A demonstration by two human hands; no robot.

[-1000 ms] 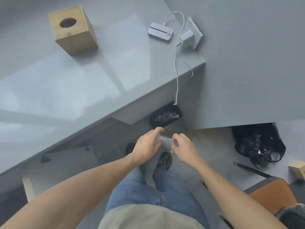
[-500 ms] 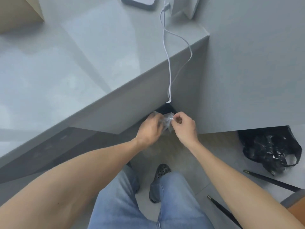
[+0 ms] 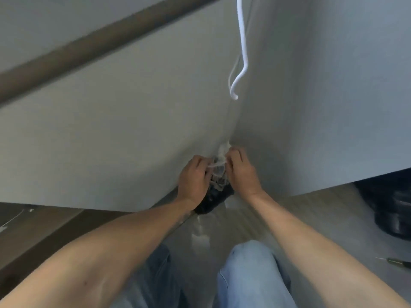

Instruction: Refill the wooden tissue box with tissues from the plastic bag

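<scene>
A crumpled clear plastic bag (image 3: 219, 165) is held between both hands, low in front of the grey desk side panel. My left hand (image 3: 194, 182) grips its left side with curled fingers. My right hand (image 3: 241, 172) pinches its right side and top. Directly below them sits a small black waste bin (image 3: 213, 200) on the floor, partly hidden by my left wrist. The wooden tissue box is out of view.
A white cable (image 3: 241, 52) hangs down from above along the corner of the grey desk panels (image 3: 111, 141). A black plastic bag (image 3: 391, 210) lies on the floor at the right. A dark pen-like rod (image 3: 398, 262) lies at the lower right. My jeans-clad legs fill the bottom.
The view has dropped and moved closer, so the desktop and wooden box left the frame. Both hands moved forward and down with the plastic bag, now over the black bin.
</scene>
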